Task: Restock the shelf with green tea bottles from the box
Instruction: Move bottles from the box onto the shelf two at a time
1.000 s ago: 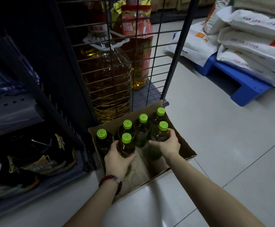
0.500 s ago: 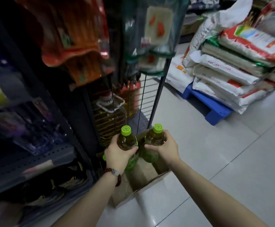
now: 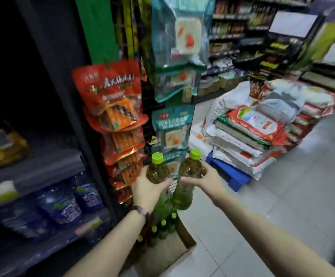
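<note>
My left hand (image 3: 148, 186) grips one bottle (image 3: 157, 169), my right hand (image 3: 206, 179) another (image 3: 186, 176) — box (image 3: 174, 254) at six o'clock below.

1. We could not read the blurred print on the red snack packets (image 3: 110, 100) or the teal packets (image 3: 172, 124).
2. Our left hand (image 3: 148, 188) hid the lower half of its green tea bottle (image 3: 157, 170).
3. The box (image 3: 184, 240) ran off the bottom edge, and our left forearm covered some bottles inside (image 3: 163, 226).
4. The shelf (image 3: 42, 166) at left lay dark, and the yellow item (image 3: 0, 146) there was unclear.
5. The water bottles (image 3: 66, 206) were smeared.
</note>
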